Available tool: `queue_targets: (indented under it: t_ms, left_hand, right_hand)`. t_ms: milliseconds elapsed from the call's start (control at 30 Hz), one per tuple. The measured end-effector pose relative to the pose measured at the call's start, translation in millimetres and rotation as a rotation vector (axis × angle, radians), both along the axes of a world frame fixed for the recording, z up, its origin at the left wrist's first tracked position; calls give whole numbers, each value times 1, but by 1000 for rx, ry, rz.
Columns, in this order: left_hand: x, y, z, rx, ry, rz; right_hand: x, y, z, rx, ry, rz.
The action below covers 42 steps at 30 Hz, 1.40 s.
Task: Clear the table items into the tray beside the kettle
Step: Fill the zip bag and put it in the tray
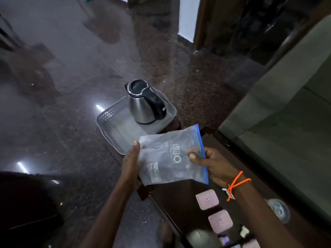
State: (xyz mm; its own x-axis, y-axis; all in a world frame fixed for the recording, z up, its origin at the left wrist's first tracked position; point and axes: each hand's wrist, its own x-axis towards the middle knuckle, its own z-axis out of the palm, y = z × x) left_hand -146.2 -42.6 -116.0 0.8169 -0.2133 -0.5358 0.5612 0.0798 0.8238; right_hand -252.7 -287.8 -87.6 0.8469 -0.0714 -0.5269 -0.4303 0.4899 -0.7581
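A clear zip bag (166, 158) with a blue seal strip and white print hangs in the air just in front of the grey tray (109, 126). My left hand (129, 165) grips the bag's left edge with the thumb on top. At the blue strip on the bag's right side, my right hand (215, 165) pinches it; an orange cord is tied round that wrist. A steel kettle (143, 104) with a black lid and handle stands in the tray's far right part. The rest of the tray holds nothing. Two pink square containers (207, 199) (220, 221) lie on the dark wooden table (179, 203).
A clear glass (278, 210) lies on the table at the right, past my right forearm. Small blurred items (243, 231) sit at the table's near end. A grey-green sofa (286, 113) borders the table on the right. Polished stone floor (62, 95) spreads to the left.
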Motion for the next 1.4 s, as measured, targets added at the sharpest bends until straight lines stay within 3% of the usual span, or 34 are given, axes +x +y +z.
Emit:
queue_targets:
  t_ms: [133,333,400,467,600,667,867,967,1033,1100,1167,1233,1300,1400]
  left_hand:
    - [32,9,-5,55,-38,79]
    - [77,28,-7,146,-240,218]
    - [90,34,-8,149,-268,328]
    - [100,38,-9,131,-299,426]
    - [108,47,-16,118,-312,584]
    - [108,52,-24,124,-280,645]
    - [91,65,-54,78,-144,644]
    - [102,87,-57,163,-83,781]
    - [121,105,-54,330,-179,706]
    - [143,112,-50,419,-313,369]
    - [161,108,-45,359,-290,21]
    - [172,105,-46,240,-182,-151]
    - [179,105,-51,174,-160,-112]
    - [188,109,-60,183,-192,112]
  right_hand:
    - [54,18,-4,-69,-28,152]
    - [153,38,-3,-387,-136,-65]
    - [175,47,-11,-399,-160,-67]
    - [186,59,-16,-209,-160,-122]
    - [175,78,-29,489,-68,-301]
    - [160,102,-38,597,-38,-298]
    - [165,177,-56,77,-65,-291]
    - [181,168,-60,-119,-112,-227]
    - [187,159,-63,-130,-151,-131]
    - [192,151,-66,-82,-165,-34]
    - [199,145,-67,-16,-180,53]
    - [204,141,-67,27,-177,106]
    - [208,138,-68,-4,-129,68]
    - [212,133,-72,-120,-44,-63]
